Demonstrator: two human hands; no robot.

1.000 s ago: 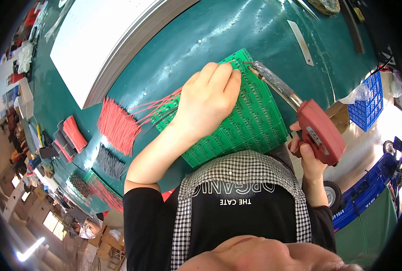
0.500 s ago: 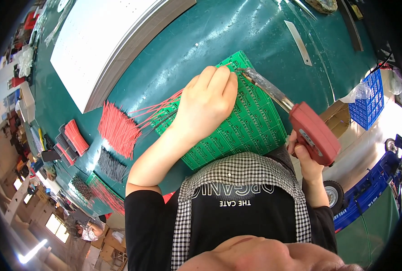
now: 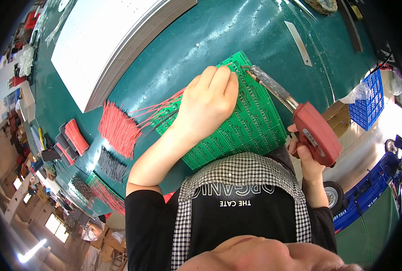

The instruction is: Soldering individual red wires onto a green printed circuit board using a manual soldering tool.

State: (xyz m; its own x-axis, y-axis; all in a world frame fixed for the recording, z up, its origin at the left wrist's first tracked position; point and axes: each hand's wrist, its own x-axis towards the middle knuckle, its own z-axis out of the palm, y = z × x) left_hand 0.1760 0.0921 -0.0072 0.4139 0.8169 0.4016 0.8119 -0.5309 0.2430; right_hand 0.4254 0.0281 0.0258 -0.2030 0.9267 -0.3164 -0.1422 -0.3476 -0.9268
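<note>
A green panel of small circuit boards (image 3: 250, 122) lies tilted on the table in front of my apron. Over its far part my left hand (image 3: 208, 101) is closed, fingertips down, on a thin red wire (image 3: 228, 64) whose end shows just past the fingers. More red wires trail across the panel's left part from beneath that hand; its fingertips are partly hidden. My right hand (image 3: 306, 156) grips the handle of a red soldering gun (image 3: 317, 135). Its dark, worn tip points at the panel's far right edge, close to the left fingers.
Left of the panel lie a fanned bundle of red wires (image 3: 118, 130), a bundle of black wires (image 3: 112, 165) and smaller bundles (image 3: 75, 137). A stack of white sheets (image 3: 97, 49) stands at the far left. A metal strip (image 3: 298, 43) lies far right, with a blue crate (image 3: 367, 101) beyond the table.
The soldering gun has shifted slightly to the right, its tip drawing back a little from the left fingers. My left hand and the panel stay almost where they were.
</note>
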